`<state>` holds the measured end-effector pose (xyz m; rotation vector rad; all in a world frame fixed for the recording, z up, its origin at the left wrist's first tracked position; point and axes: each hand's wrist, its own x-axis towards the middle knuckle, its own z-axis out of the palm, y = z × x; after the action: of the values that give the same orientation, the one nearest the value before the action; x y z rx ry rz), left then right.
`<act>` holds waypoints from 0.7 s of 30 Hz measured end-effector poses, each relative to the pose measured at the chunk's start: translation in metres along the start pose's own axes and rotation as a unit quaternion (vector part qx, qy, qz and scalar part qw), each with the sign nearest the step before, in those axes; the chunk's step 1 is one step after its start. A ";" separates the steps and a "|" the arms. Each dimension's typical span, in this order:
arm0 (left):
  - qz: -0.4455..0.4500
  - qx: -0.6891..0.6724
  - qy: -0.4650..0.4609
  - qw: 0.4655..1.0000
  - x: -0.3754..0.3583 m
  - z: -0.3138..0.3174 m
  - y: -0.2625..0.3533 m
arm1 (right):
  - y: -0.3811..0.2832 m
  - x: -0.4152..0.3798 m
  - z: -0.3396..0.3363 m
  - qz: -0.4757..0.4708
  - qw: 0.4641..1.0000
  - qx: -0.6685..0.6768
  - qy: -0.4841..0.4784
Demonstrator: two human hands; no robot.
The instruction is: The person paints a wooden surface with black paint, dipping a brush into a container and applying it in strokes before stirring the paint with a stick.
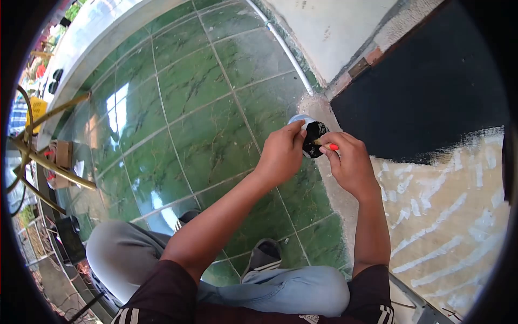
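Note:
My left hand (pixel 281 152) is closed round the side of a small container of black paint (pixel 316 129), thumb at its rim. In my right hand (pixel 352 163) is a paintbrush (pixel 333 147) with a red handle end, pinched between thumb and fingers. The brush points into the container, and its bristles are hidden in the dark paint. Just right of my hands stands a wooden panel (pixel 437 200), coated black (pixel 421 92) in its far part. Its nearer part is bare tan wood with white streaks.
Green marbled tiles (pixel 199 116) cover the floor, with a white pipe (pixel 286 46) along the wall. A yellowish curved-legged frame (pixel 54 162) and a cardboard box (pixel 63 155) stand at left. My bent knees (pixel 318 289) are close below my arms.

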<state>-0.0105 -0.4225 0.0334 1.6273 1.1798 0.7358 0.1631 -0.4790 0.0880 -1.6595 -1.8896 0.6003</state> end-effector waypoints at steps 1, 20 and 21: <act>-0.013 -0.009 0.001 1.000 -0.008 0.000 -0.002 | 0.001 -0.003 0.007 0.000 1.000 -0.023 -0.012; 0.023 -0.179 -0.034 0.983 -0.033 -0.002 -0.006 | -0.056 -0.027 -0.002 0.005 0.986 -0.158 -0.049; 0.019 -0.174 -0.034 0.984 -0.034 -0.004 -0.007 | -0.062 -0.028 -0.005 0.017 0.990 -0.137 -0.011</act>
<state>-0.0286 -0.4525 0.0301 1.3730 0.9145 0.8511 0.1225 -0.5154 0.1294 -1.8649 -2.0352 0.3860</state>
